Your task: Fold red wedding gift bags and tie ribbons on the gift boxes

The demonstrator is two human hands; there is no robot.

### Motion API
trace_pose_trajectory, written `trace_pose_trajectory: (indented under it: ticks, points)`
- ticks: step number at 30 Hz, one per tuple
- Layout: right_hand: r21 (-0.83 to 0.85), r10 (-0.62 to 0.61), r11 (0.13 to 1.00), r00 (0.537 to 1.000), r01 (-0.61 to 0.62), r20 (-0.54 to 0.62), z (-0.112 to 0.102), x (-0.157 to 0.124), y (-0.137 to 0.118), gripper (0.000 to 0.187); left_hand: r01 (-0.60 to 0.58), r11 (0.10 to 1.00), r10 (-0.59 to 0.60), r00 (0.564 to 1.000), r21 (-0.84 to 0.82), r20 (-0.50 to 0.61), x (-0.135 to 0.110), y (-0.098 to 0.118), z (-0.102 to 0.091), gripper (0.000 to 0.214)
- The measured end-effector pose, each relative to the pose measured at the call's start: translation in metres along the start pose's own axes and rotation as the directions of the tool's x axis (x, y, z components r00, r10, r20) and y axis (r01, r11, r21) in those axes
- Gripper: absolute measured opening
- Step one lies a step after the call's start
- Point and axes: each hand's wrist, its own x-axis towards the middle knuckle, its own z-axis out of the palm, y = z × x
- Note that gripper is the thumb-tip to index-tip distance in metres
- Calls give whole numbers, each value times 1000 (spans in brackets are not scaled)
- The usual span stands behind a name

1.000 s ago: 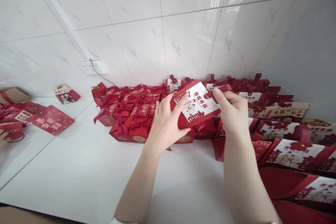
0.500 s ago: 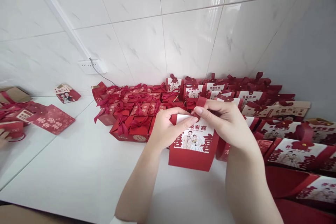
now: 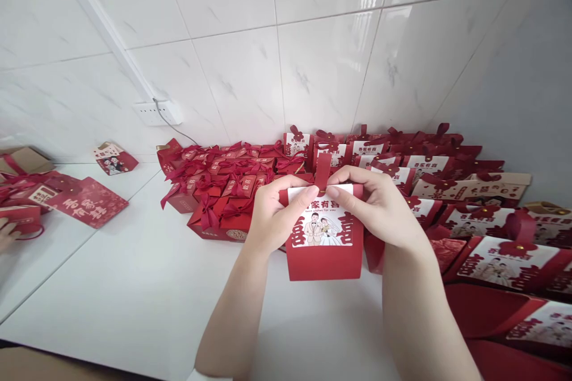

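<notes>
A red gift box [image 3: 325, 250] with a white panel showing a cartoon couple stands upright on the white table [image 3: 134, 286] in front of me. My left hand [image 3: 274, 214] pinches its top left edge and my right hand [image 3: 379, 205] pinches its top right edge. Between my fingertips a red strap [image 3: 322, 170] sticks up from the box top. Both hands are closed on the box.
Small red ribbon-tied boxes [image 3: 218, 190] crowd the table behind my left hand. Several red and white gift boxes [image 3: 447, 190] line the back and right side. Flat red boxes [image 3: 84, 202] lie at the left. A wall socket [image 3: 158, 113] sits on the tiled wall.
The box was held tilted in the air a second ago. It has come down and turned upright, and my fingers have moved to pinch its top edge by the strap.
</notes>
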Motion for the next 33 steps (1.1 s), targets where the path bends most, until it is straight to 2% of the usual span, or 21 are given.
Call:
trace_pose_trajectory:
  ticks: [5, 8, 11, 14, 17, 20, 23, 28, 33]
  points:
    - [-24, -60, 998, 998, 60, -9, 1, 0, -1, 14, -37, 999, 37, 999, 20, 5, 0, -1, 0, 14]
    - [-83, -166, 983, 985, 162, -41, 0, 0, 2, 10, -63, 998, 64, 998, 29, -11, 0, -2, 1, 14]
    - [-101, -261, 961, 965, 259, -10, -1, -1, 6, 7, -62, 998, 63, 998, 30, -15, 0, -2, 1, 12]
    - [-86, -251, 964, 968, 253, 26, 0, 0, 7, 7, -59, 997, 61, 997, 48, -40, 0, 0, -1, 14]
    - [-88, -255, 964, 967, 252, -20, 4, 1, 5, 10, -45, 997, 50, 996, 56, -80, 1, 4, -3, 17]
    - [-176, -396, 911, 912, 374, -109, 8, 3, 4, 22, -23, 999, 28, 994, 47, -106, 1, 8, -4, 20]
    - [-293, -502, 842, 857, 453, -119, 11, 3, 5, 14, -13, 999, 19, 993, 48, -117, 0, 9, -3, 24]
    - [-336, -512, 825, 852, 454, -107, 11, 2, 7, 13, 35, 999, -31, 986, 24, -161, 0, 7, -2, 30]
    - [-349, -485, 834, 869, 427, -94, 10, 1, 6, 13, 39, 999, -40, 983, -10, -180, 0, 6, 1, 29]
